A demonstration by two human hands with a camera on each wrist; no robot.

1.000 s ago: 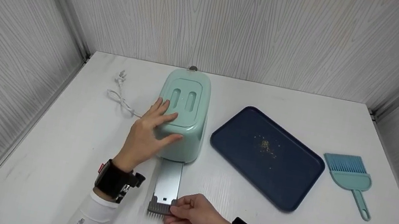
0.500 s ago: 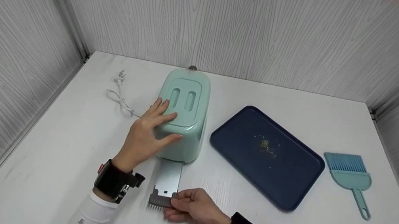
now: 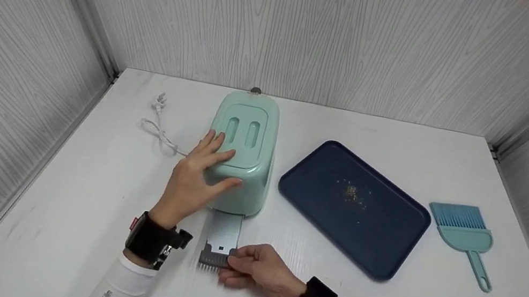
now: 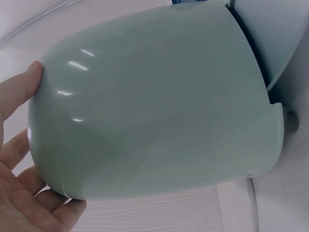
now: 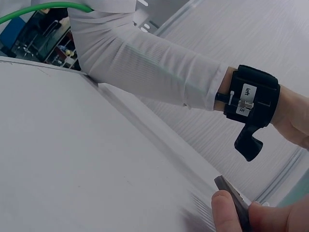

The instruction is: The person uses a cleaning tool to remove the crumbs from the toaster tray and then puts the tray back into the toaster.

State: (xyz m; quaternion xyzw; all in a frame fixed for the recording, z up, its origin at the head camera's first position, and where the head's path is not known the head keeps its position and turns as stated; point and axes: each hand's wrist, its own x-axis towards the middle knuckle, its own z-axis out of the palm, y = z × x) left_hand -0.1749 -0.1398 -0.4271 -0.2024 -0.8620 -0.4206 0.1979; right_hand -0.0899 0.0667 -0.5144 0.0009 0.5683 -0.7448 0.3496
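Observation:
A mint-green toaster stands left of centre, its top marked by two oval recesses. My left hand rests on its near left corner with fingers spread. In the left wrist view, that hand's thumb and fingertips touch the toaster's rounded edge. From under the toaster's near end sticks out a metal crumb tray with a dark grey comb-like end. My right hand pinches the right side of that end between thumb and fingers. The right wrist view shows the grey end between thumb and finger. The tray's far part is hidden inside the toaster.
A dark blue tray with a small heap of crumbs lies right of the toaster. Farther right is a teal brush nested with a small dustpan. A white cord with plug lies at left. Panel walls enclose the table.
My right hand and the crumb tray have moved forward, so less of the tray sticks out of the toaster. My left hand has stayed in place on the toaster.

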